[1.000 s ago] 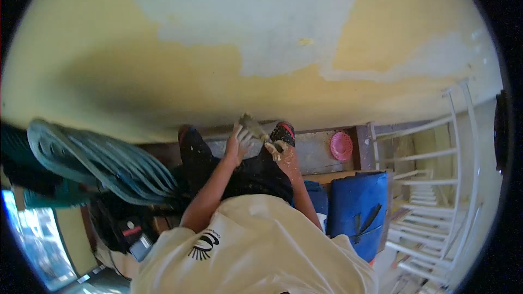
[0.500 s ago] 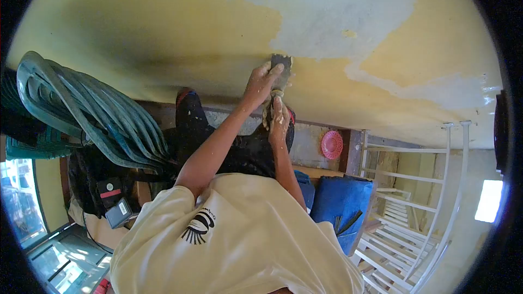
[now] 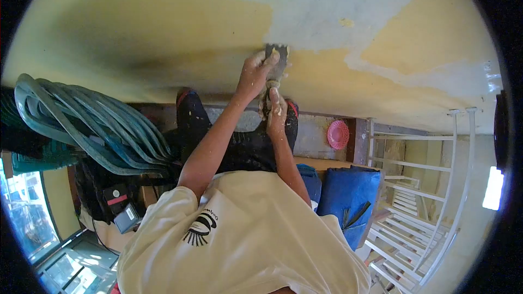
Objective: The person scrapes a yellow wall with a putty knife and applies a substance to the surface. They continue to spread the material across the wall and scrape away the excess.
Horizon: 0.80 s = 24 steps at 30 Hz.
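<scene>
A putty-smeared scraper (image 3: 278,64) has its wide grey blade against the yellow wall (image 3: 218,30), at the lower edge of a bare pale patch (image 3: 327,5). My right hand (image 3: 278,110) is wrapped round its handle, below the blade. Higher up, my left hand (image 3: 254,74) grips the blade from the left side, its thumb lying on the flat face. Bits of light paint or filler cling to both hands and to the blade's edges. The handle is mostly hidden by my right fingers.
Stacked green plastic chairs (image 3: 98,125) stand close on my left. To the right are a pink plastic basket (image 3: 338,134), a folded blue tarp-like bundle (image 3: 348,198) and a white metal rack (image 3: 417,196). A grey box-like device (image 3: 127,218) sits at lower left.
The whole view has shifted slightly, so the wall, hands and scraper appear a little higher and further left. The grip on the scraper looks the same.
</scene>
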Available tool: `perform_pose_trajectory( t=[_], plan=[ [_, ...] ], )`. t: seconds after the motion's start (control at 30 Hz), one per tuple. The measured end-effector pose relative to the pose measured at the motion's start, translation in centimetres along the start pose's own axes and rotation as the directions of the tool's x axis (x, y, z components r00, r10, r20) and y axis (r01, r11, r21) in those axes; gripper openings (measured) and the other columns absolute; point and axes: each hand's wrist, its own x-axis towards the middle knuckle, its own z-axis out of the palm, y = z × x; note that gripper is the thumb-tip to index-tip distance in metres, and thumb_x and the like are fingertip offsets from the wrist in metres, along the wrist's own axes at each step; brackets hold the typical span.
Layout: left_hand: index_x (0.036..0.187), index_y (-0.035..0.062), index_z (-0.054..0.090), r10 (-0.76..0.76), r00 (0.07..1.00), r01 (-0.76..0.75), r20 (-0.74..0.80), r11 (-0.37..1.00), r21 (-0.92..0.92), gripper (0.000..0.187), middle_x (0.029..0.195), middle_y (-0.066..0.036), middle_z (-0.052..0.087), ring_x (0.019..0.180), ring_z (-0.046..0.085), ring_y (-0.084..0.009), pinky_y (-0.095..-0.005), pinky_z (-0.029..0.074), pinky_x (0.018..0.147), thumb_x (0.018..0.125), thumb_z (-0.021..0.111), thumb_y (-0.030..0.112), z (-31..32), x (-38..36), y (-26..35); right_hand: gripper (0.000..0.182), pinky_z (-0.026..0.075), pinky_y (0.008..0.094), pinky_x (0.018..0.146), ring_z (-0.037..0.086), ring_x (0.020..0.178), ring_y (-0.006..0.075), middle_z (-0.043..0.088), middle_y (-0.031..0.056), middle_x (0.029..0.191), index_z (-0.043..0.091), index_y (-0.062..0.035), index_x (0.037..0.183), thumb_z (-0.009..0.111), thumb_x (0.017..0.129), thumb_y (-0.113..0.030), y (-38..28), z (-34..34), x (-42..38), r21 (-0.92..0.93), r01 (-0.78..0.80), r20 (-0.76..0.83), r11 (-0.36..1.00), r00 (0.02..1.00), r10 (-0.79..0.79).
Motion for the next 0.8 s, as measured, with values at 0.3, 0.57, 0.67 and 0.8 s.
perform_pose_trajectory(
  t=[0.3,0.57,0.67,0.8],
  plan=[
    [0.102,-0.0016,0.057,-0.007,1.000,0.004,0.023,0.995,0.096,0.034,0.084,-0.010,0.065,0.067,0.063,-0.0150,-0.0258,0.050,0.060,0.089,0.052,0.029,-0.4,-0.5,1.8,0.038,0.032,0.0230,0.041,0.043,0.044,0.0089,0.049,0.0000,0.057,0.052,-0.0084,0.077,0.048,0.087,-0.044,-2.0,1.4,-1.2,0.106,-0.092,0.071,0.990,0.994,0.085],
    [0.105,-0.0012,0.056,-0.060,0.998,0.060,-0.006,0.995,0.085,0.037,0.085,-0.011,0.066,0.068,0.063,-0.0154,-0.0248,0.050,0.058,0.089,0.051,0.032,-0.7,-1.0,1.8,0.035,0.033,0.0234,0.049,0.041,0.054,0.0075,0.047,-0.0015,0.064,0.055,-0.0080,0.081,0.049,0.087,-0.043,0.5,1.2,-0.9,0.076,-0.148,0.051,0.986,0.988,0.145],
    [0.105,-0.0015,0.056,-0.074,0.997,0.073,0.009,0.992,0.107,0.036,0.085,-0.011,0.066,0.068,0.063,-0.0154,-0.0247,0.049,0.057,0.089,0.051,0.030,-0.8,-0.6,1.6,0.041,0.035,0.0242,0.056,0.042,0.061,0.0080,0.048,-0.0006,0.068,0.057,-0.0050,0.088,0.050,0.086,-0.045,-0.4,1.1,-1.0,0.069,-0.189,0.087,0.980,0.979,0.183],
    [0.104,0.0007,0.057,-0.056,0.998,0.057,-0.009,0.981,0.185,0.036,0.087,-0.010,0.066,0.069,0.064,-0.0167,-0.0267,0.050,0.058,0.089,0.050,0.032,-1.2,-0.9,-0.3,0.047,0.034,0.0244,0.053,0.042,0.059,0.0083,0.047,-0.0005,0.067,0.056,-0.0042,0.088,0.047,0.086,-0.050,2.5,0.5,0.3,0.066,-0.124,0.108,0.990,0.987,0.116]
  ],
)
